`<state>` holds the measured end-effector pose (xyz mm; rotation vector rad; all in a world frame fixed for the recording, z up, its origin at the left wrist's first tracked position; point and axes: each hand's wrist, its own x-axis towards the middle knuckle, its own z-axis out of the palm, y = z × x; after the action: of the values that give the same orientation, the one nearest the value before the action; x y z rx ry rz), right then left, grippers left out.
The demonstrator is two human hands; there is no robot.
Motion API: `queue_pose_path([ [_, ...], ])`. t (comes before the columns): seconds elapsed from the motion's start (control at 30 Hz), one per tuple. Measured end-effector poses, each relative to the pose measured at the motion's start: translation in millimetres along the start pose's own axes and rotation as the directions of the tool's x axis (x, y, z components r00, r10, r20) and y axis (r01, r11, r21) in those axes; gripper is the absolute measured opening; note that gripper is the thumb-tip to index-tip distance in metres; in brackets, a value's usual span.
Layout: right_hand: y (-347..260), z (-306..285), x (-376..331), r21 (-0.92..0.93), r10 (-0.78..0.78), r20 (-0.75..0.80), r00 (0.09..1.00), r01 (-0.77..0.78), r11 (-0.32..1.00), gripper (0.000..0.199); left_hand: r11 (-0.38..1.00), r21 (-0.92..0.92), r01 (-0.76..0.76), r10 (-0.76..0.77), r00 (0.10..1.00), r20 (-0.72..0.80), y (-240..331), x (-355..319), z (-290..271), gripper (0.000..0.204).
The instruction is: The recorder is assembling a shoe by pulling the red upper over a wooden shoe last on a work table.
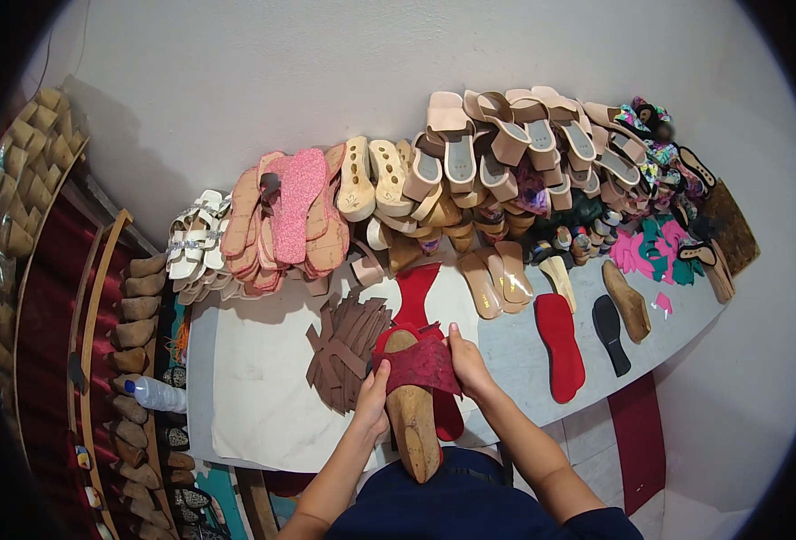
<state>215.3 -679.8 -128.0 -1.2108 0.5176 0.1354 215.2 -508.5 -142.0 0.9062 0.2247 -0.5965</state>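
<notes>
A wooden shoe last (413, 432) points toward me at the table's near edge, with a dark red patterned sandal upper (416, 364) wrapped across it. My left hand (373, 402) is closed on the left side of the last and upper, thumb on top. On the other side, my right hand (468, 363) pinches the upper's right edge with the thumb raised; its other fingers are partly hidden. Under the last, a red sole (449, 416) partly shows. Just left of my hands lies a pile of brown strips (348, 346). A red cut piece (416, 292) lies beyond the last.
Stacked pink insoles (303, 207), white sandals (198, 236) and beige heeled sandals (456, 148) line the back of the table. Red insoles (561, 351), a black sole (610, 335) and another wooden last (627, 301) lie at right. Racks of lasts (134, 335) and a bottle (159, 396) stand left.
</notes>
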Motion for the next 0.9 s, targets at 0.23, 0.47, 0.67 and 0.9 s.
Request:
queue_pose_path([
  [0.23,41,-2,17,-0.381,-0.251,-0.074,0.965,0.205,0.902,0.056,0.997,-0.055,0.054,-0.051,0.997,0.052,-4,2,-2,0.042],
  [0.47,54,10,28,0.01,-0.152,0.004,0.988,0.152,0.988,0.047,0.998,-0.045,0.047,-0.045,0.998,0.051,-4,0,4,0.045],
  [0.67,48,23,12,0.468,0.026,0.298,0.954,-0.17,0.867,0.045,1.0,-0.009,0.017,-0.017,0.998,0.055,2,-5,16,0.045],
  [0.9,47,21,14,0.445,0.077,0.463,0.883,-0.307,0.841,0.054,0.998,0.033,0.054,-0.055,0.997,0.052,2,-2,16,0.045],
])
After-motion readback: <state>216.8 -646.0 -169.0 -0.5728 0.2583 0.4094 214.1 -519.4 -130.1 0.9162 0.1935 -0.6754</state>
